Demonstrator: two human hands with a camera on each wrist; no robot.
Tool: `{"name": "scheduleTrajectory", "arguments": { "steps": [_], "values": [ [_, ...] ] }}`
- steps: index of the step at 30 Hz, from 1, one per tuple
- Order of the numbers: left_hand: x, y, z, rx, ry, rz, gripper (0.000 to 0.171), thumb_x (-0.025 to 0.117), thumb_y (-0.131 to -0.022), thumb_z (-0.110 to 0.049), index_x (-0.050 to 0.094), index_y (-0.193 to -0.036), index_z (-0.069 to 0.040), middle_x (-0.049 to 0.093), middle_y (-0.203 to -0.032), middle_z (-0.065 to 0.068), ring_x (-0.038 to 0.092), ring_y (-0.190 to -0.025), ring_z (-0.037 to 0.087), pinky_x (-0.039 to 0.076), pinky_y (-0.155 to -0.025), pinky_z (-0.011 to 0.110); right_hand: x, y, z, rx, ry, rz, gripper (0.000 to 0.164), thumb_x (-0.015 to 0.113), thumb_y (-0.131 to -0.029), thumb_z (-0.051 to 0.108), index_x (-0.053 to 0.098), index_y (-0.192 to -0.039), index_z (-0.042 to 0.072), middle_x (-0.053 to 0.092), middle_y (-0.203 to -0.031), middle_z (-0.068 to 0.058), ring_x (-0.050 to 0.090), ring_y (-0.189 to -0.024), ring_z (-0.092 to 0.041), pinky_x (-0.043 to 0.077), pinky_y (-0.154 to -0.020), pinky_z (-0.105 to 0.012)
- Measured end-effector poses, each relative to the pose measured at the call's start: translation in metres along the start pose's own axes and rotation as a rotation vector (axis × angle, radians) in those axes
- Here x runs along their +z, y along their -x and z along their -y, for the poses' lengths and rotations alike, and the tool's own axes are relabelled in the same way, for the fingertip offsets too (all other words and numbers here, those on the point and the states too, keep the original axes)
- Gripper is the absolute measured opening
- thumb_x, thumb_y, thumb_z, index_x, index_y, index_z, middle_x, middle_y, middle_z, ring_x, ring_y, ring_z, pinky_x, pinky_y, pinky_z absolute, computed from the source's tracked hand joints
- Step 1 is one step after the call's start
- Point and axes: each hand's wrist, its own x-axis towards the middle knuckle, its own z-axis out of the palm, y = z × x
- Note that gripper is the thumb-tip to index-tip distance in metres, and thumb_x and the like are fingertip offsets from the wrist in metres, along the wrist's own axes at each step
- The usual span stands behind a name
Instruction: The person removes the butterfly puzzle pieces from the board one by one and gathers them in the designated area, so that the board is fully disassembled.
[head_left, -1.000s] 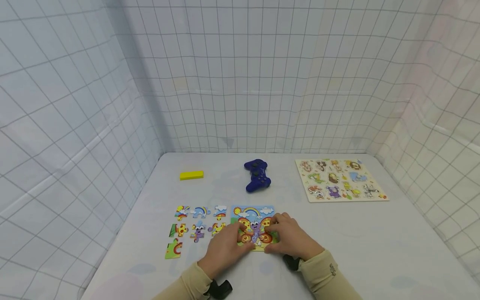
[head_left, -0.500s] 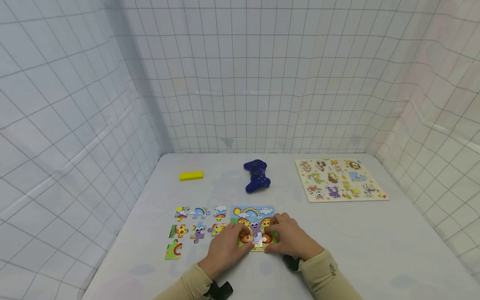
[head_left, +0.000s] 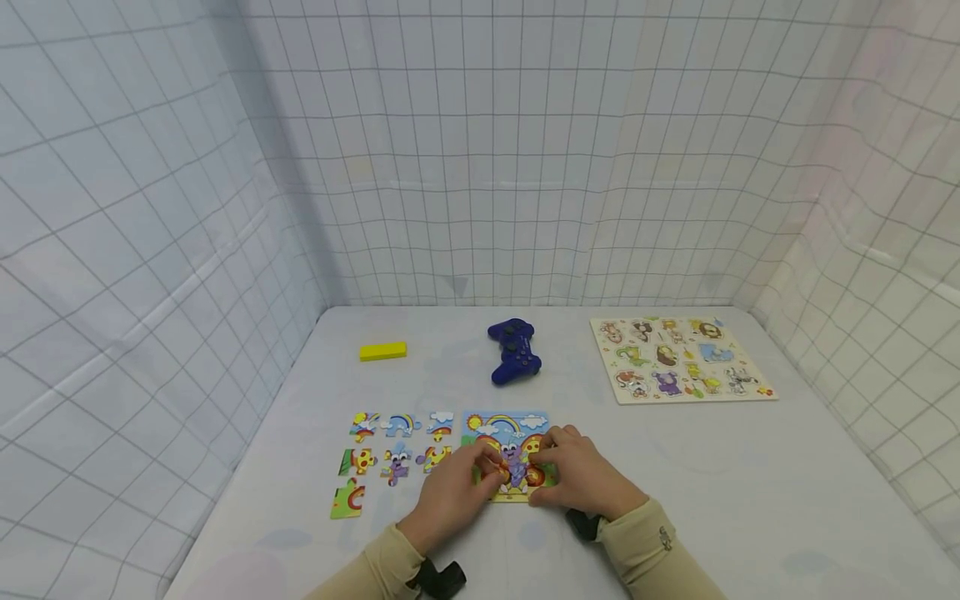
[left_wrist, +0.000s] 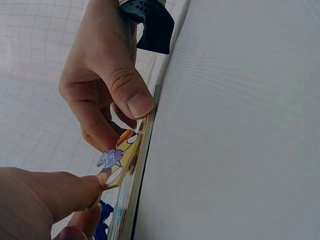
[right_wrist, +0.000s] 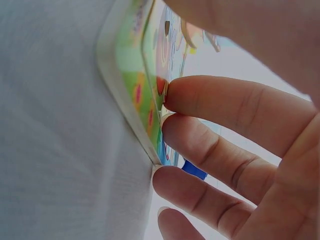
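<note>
My left hand point(head_left: 452, 490) pinches a jigsaw piece point(left_wrist: 116, 162) printed with a purple body and yellow ground. In the left wrist view the piece tilts up from the butterfly jigsaw board point(head_left: 506, 419), near its front edge. My right hand point(head_left: 587, 477) holds the board's right side, with its thumb at the front edge and fingers point(right_wrist: 235, 102) curled against the right part. Several loose jigsaw pieces lie left of the board, among them a purple face piece point(head_left: 396, 465) and a green corner piece point(head_left: 348, 499). My hands hide parts of the board's lower half.
Behind the jigsaw lies a blue game controller point(head_left: 515, 352). A yellow block point(head_left: 383, 351) sits at the back left, and a wooden animal puzzle board point(head_left: 678, 362) at the back right. Grid-patterned white sheets point(head_left: 465, 150) enclose the white table point(head_left: 720, 483).
The purple-bodied piece has tilted, flashing bright half a second ago and showing its print now. My left thumb and index finger have shifted slightly. The right hand stays in place.
</note>
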Motion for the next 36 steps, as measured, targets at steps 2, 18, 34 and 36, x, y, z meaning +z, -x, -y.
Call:
{"name": "scheduleTrajectory", "arguments": {
  "steps": [2, 18, 34, 36],
  "values": [
    [-0.001, -0.001, 0.002, -0.027, 0.119, 0.008, 0.01, 0.076, -0.093, -0.031, 0.068, -0.1, -0.031, 0.067, -0.084, -0.016, 0.055, -0.061, 0.003, 0.042, -0.054, 0.024, 0.0, 0.0, 0.0, -0.003, 0.0, -0.003, 0.052, 0.09, -0.076, 0.043, 0.078, -0.117, 0.014, 0.058, -0.113, 0.0, 0.048, -0.104, -0.018, 0.043, -0.088, -0.043],
    [-0.039, -0.001, 0.019, -0.282, 0.588, 0.023, 0.026, 0.076, -0.095, -0.028, 0.072, -0.11, -0.007, 0.074, -0.093, 0.005, 0.068, -0.077, 0.017, 0.056, -0.066, 0.03, 0.001, 0.0, 0.002, 0.015, -0.022, 0.016, 0.054, 0.09, -0.077, 0.044, 0.078, -0.119, 0.013, 0.057, -0.116, 0.0, 0.047, -0.107, -0.018, 0.042, -0.091, -0.045],
    [-0.121, 0.07, 0.082, -0.517, 0.444, -0.176, 0.032, 0.08, -0.092, -0.026, 0.073, -0.111, -0.002, 0.076, -0.092, 0.006, 0.069, -0.076, 0.015, 0.057, -0.066, 0.029, 0.001, 0.0, 0.002, 0.035, -0.047, 0.034, 0.053, 0.088, -0.078, 0.044, 0.077, -0.12, 0.013, 0.057, -0.117, -0.001, 0.047, -0.109, -0.02, 0.042, -0.094, -0.046],
    [-0.126, 0.076, 0.084, -0.517, 0.394, -0.174, 0.033, 0.081, -0.09, -0.029, 0.075, -0.11, -0.003, 0.075, -0.092, 0.005, 0.067, -0.075, 0.013, 0.055, -0.063, 0.028, 0.001, 0.0, 0.001, 0.04, -0.047, 0.031, 0.053, 0.088, -0.078, 0.043, 0.077, -0.12, 0.013, 0.057, -0.117, -0.001, 0.047, -0.109, -0.019, 0.042, -0.094, -0.046]
  ]
}}
